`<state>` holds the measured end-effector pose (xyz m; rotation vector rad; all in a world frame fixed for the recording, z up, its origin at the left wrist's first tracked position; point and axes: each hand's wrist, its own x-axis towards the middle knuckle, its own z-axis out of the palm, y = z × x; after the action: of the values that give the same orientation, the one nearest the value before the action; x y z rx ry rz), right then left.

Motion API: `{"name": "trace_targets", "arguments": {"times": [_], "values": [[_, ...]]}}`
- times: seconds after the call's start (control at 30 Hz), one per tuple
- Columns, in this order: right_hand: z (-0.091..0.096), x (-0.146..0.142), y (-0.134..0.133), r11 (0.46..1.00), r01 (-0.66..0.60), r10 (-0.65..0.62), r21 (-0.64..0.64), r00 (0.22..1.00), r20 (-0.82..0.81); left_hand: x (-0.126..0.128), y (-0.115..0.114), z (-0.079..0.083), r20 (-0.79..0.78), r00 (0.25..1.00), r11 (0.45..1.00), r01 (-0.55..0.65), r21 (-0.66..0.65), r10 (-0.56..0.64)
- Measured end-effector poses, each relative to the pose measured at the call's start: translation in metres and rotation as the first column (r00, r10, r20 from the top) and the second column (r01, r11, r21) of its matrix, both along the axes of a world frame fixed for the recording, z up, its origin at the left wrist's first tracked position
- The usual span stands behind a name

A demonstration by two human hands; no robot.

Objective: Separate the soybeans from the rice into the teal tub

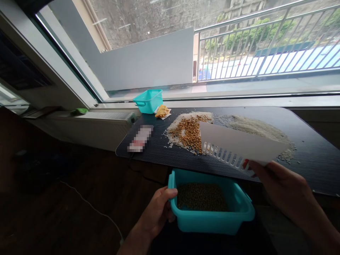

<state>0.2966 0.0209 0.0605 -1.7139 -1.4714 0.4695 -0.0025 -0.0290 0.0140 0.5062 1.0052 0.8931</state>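
My left hand [157, 211] grips the left rim of a teal plastic bin [212, 219], held below the front edge of the dark table [313, 159]. The bin holds a layer of soybeans [201, 197]. My right hand [278, 186] holds a white slotted basket [236, 147] by its corner, tilted over the table, its far edge by a pile of soybeans mixed with rice [187, 131]. A spread of white rice [255, 127] lies behind the basket.
A second, smaller teal bin [148, 100] stands at the table's back left by the window, with a yellow crumpled wrapper [162, 111] beside it. A blurred-out card [140, 139] lies at the table's left end. A radiator [106, 116] runs to the left; a white cable [87, 205] crosses the floor.
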Motion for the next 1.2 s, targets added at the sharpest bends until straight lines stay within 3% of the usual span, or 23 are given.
{"name": "trace_targets", "arguments": {"times": [0.97,1.2], "values": [[0.004,-0.02,0.007,0.989,-0.146,0.146,-0.002,0.989,-0.029,-0.004,0.001,0.008,-0.056,0.997,0.999,-0.051,-0.002,0.05],[-0.001,-0.016,0.004,0.995,-0.095,0.095,-0.002,0.995,-0.027,-0.008,0.003,0.007,-0.059,0.996,0.998,-0.067,0.007,0.067]]}}
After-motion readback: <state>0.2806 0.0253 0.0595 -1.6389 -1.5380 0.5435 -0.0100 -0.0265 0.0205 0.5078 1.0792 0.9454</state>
